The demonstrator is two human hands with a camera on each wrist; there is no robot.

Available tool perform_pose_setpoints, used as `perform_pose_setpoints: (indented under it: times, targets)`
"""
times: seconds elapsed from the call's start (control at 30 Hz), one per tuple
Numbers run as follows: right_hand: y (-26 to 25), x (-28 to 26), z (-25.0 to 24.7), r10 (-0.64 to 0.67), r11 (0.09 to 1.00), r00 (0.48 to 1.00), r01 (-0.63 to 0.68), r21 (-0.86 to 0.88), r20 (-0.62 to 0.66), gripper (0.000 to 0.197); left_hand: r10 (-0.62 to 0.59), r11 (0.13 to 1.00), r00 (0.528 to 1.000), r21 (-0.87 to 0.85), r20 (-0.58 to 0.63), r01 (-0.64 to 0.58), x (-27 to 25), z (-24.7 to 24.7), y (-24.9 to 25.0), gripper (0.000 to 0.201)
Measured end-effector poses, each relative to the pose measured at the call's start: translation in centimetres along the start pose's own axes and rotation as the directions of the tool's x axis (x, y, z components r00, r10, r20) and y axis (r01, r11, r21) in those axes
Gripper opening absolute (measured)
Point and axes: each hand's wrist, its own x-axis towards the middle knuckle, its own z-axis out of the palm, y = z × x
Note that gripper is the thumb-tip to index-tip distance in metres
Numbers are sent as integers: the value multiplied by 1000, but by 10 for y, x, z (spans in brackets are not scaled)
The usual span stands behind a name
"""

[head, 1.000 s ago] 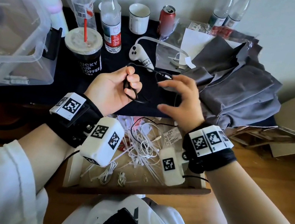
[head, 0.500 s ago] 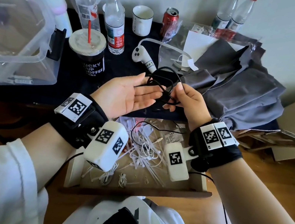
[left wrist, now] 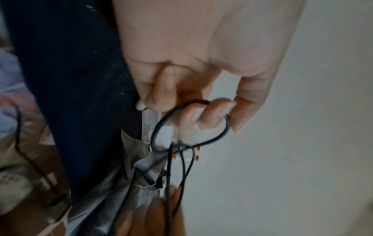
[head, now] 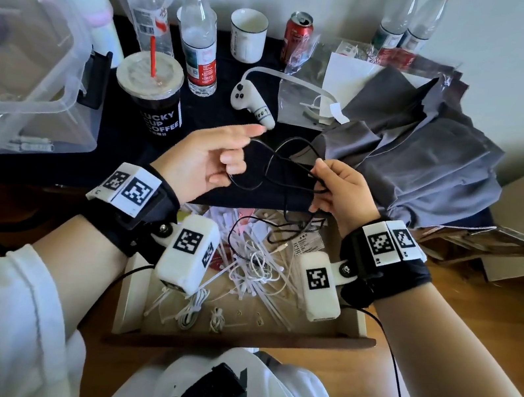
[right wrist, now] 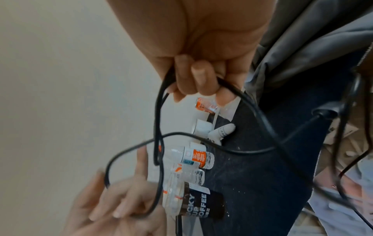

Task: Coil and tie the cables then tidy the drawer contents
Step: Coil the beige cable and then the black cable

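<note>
Desk [head: 254, 193] under dark cloth, cluttered; drawer [head: 367, 327] pulled open below, white cables and ties heaped inside. Black cable [head: 280, 163] held in air above desk edge, strung between both hands, loops running left-right. Left hand [head: 204, 161]: ring and little fingers hooked through loop, index extended, not gripping. Right hand [head: 341, 191]: strands pinched in curled fingers. Tail hangs from right hand into drawer. Next wrap judged to run toward left-hand fingers; coil not yet tied.
</note>
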Motion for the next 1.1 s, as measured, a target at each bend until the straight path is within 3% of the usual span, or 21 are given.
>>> perform_pose_setpoints:
  times: [0.17,0.37,0.47,0.53,0.6,0.67,0.77,1.0,1.1]
  targets:
    - [1,-1,-5,53,998,998,-54,22,38,29,40,998,984,55,-175,-31,7,-11,-12,14]
    - [6,1,-16,117,993,993,-117,-13,0,31,57,998,944,2,-325,-60,16,-19,-22,25]
    - [10,4,-31,161,986,985,-158,51,-63,31,-8,993,953,-114,-304,-28,15,-28,-19,29]
    - [12,4,-39,171,984,981,-166,61,-87,30,-101,988,972,-134,-213,73,13,-34,-17,28]
    - [12,4,-40,160,987,983,-157,34,-87,29,-170,985,978,2,-122,171,11,-35,-17,32]
    - [10,4,-38,144,990,987,-143,7,-78,29,-142,967,985,198,-97,159,10,-32,-21,40]
    - [10,6,-41,151,988,985,-150,24,-82,29,-56,975,989,206,-138,84,11,-30,-26,28]
    - [25,6,-61,259,963,952,-267,-26,-160,31,-68,986,983,-160,-173,41,11,-46,-30,34]
    - [23,4,-51,226,974,967,-223,38,-119,31,-116,992,960,-87,-256,96,10,-40,-36,33]
